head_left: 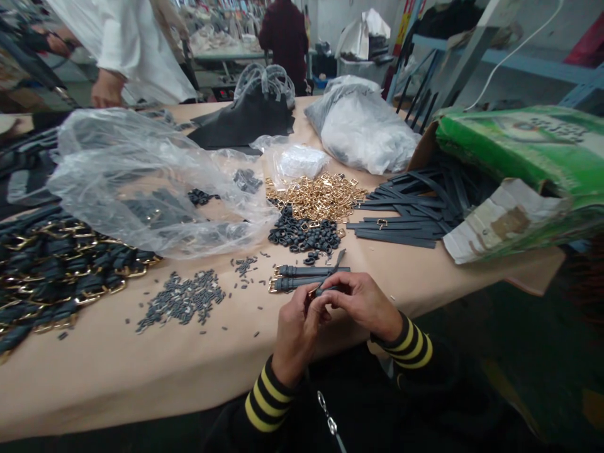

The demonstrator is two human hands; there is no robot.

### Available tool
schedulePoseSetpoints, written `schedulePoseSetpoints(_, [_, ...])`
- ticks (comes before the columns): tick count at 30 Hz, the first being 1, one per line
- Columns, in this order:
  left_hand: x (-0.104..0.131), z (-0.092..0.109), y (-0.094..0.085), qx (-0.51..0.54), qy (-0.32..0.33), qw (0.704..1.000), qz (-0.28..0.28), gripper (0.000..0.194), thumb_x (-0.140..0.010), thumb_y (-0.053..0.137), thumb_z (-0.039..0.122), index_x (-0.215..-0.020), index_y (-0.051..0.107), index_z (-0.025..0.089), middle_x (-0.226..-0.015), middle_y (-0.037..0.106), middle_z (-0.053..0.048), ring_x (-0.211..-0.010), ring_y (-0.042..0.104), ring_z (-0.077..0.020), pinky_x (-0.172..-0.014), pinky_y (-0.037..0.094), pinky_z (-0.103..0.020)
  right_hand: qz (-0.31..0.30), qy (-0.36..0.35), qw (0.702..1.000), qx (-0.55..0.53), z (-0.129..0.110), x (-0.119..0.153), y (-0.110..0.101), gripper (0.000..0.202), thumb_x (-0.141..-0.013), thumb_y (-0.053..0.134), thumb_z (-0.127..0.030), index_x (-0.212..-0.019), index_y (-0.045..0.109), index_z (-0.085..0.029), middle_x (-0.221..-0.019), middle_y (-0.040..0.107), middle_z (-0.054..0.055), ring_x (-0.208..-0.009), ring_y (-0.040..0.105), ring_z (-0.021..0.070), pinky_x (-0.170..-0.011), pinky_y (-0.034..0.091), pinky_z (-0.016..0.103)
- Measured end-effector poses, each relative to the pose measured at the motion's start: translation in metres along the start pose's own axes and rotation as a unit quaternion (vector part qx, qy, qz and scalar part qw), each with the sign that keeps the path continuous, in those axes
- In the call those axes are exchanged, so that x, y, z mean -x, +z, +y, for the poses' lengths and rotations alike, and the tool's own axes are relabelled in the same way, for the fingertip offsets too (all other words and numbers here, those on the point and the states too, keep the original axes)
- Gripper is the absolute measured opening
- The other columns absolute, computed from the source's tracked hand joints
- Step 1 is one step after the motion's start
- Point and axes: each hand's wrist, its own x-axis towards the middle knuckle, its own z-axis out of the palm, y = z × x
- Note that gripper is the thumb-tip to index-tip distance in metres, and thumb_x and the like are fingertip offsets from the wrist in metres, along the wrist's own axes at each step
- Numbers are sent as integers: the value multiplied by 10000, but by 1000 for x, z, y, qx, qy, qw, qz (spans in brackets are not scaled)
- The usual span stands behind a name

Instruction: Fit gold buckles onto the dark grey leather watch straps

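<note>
My left hand [298,324] and my right hand [365,305] meet at the table's front edge, fingers pinched together on a dark leather strap [336,267]. One thin end of it sticks up above my fingers; the part between the fingertips is mostly hidden. Just beyond lie two dark straps with gold buckles [295,284], side by side. Behind these sit a heap of dark strap loops [302,234] and a pile of gold buckles [321,196]. Many small dark pieces [186,301] are scattered to the left.
Loose dark straps [425,195] spill from a green box [523,151] at right. Finished-looking buckled straps [56,270] are heaped at left beside a clear plastic bag [127,157]. A stuffed plastic bag [365,126] stands at the back. A person in white sleeves [127,50] stands across the table.
</note>
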Motion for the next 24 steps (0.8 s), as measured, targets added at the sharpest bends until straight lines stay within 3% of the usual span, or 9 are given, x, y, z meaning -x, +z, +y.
schedulePoseSetpoints(5, [-4,-2,-11,30,-20,997,-67,186,-804,538,311,-890,561,148,-608,542,30,-533,513,-88,-538,424,-205,-53,-44,994,86,-4,1,-7,147,-806,539,-239,-840,629,-128,-661,610,13,-573,565,102,-559,441,200])
schedulePoseSetpoints(9, [-3,-3,-17,36,-32,996,-77,188,-807,532,323,-855,550,143,-573,510,43,-512,478,-78,-511,398,-195,-146,-131,961,196,-19,3,-19,212,-851,452,-185,-966,626,-150,-708,641,20,-599,590,106,-621,451,212])
schedulePoseSetpoints(11, [-2,-2,-19,48,-40,996,-63,184,-804,535,327,-811,532,143,-547,501,49,-496,472,-76,-505,391,-194,-116,-160,949,247,-27,2,-30,225,-852,461,-208,-1014,610,-161,-781,654,41,-685,601,132,-677,451,239])
schedulePoseSetpoints(14, [-3,1,-21,86,-65,993,-55,194,-790,546,335,-758,501,149,-546,520,44,-482,482,-78,-492,396,-197,-19,-169,927,333,-31,0,-45,253,-813,535,-277,-1027,593,-154,-979,629,103,-904,568,203,-794,424,310])
schedulePoseSetpoints(15, [-3,2,-21,96,-72,991,-60,197,-786,550,336,-751,496,150,-552,532,41,-484,491,-80,-494,402,-199,-27,-151,920,361,-31,0,-49,259,-799,554,-298,-1007,596,-150,-982,625,112,-911,561,216,-792,420,324])
schedulePoseSetpoints(18, [-3,4,-20,102,-81,988,-78,197,-784,554,334,-747,489,152,-552,549,37,-482,512,-81,-500,413,-199,-163,-60,901,398,-29,-1,-53,200,-802,539,-327,-844,614,-147,-749,637,72,-683,575,178,-628,422,281])
schedulePoseSetpoints(20, [-3,4,-19,96,-84,989,-79,195,-782,557,329,-741,481,154,-543,549,40,-470,516,-81,-491,413,-197,-246,-20,899,361,-29,0,-51,201,-833,487,-293,-751,595,-144,-636,615,37,-567,548,131,-552,397,236])
schedulePoseSetpoints(24, [-3,3,-14,72,-83,992,-62,195,-782,551,329,-728,464,163,-514,532,51,-434,506,-80,-457,401,-191,-315,18,921,230,-28,-1,-45,227,-876,381,-203,-720,531,-136,-652,629,29,-538,556,86,-541,419,190])
